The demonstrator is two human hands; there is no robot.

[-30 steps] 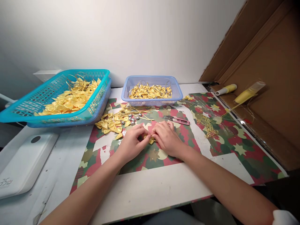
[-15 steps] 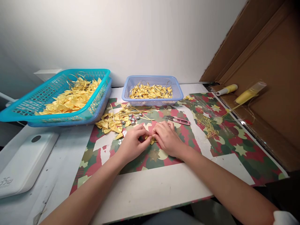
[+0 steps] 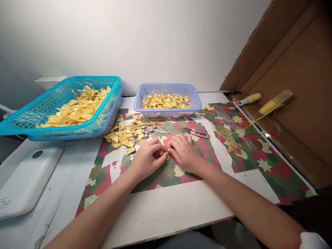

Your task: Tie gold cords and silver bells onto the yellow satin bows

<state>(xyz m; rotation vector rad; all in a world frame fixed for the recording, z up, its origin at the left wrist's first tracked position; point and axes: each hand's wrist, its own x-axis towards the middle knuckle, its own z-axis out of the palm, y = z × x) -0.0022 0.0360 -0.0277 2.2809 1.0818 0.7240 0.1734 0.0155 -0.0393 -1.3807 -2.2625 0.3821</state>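
My left hand point(image 3: 149, 157) and my right hand point(image 3: 185, 152) meet over the patterned sheet, fingertips pinched together. Between them shows a bit of a small yellow ribbon bow point(image 3: 169, 156); the fingers cover most of it. Left of my hands lies a loose heap of yellow bows point(image 3: 120, 136). Small silver bells point(image 3: 146, 132) sit beside the heap, and thin gold cords point(image 3: 158, 121) stretch out behind them. Thread snips point(image 3: 198, 133) with pink handles rest just beyond my right hand.
A turquoise basket point(image 3: 95, 122) of yellow bows stands at left, stacked on a blue one. A smaller blue basket point(image 3: 168, 112) holds bows at the back. At right are tangled gold thread point(image 3: 230, 140), two yellow thread spools point(image 3: 272, 103) and a cardboard wall point(image 3: 293, 69). A white device point(image 3: 33, 176) lies left.
The whole view has shifted slightly, so things appear a little further left. Both hands stay pinched together at the same spot, with only slight finger movement.
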